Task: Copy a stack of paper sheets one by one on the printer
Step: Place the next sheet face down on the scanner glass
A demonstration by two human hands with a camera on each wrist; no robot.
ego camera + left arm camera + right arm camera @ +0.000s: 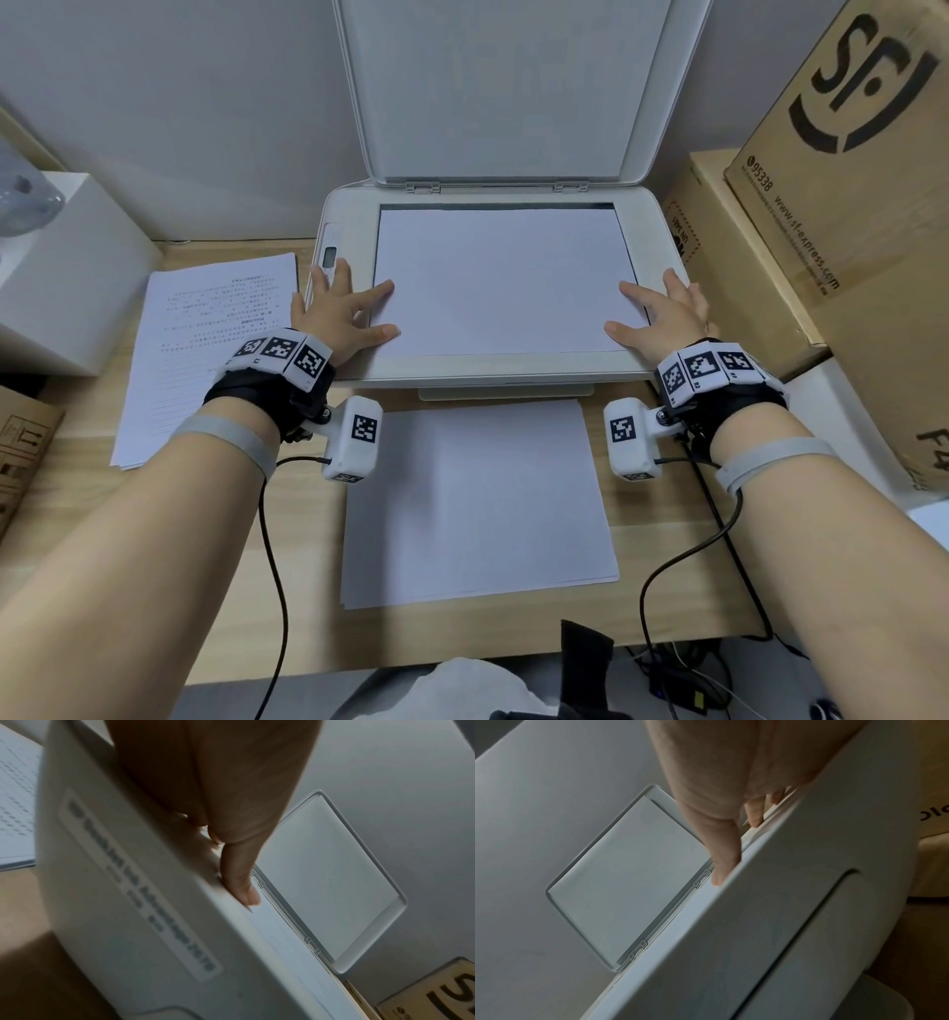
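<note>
Both grips released: left hand, right hand flat on sheet edges.

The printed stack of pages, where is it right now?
In the head view the printed stack lies on the desk left of the printer, just beyond the left hand.

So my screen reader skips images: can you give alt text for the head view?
Both hands, left and right, press a blank sheet flat on the glass of a printer with its lid raised. Printed pages lie left, blank pages in front.
</note>
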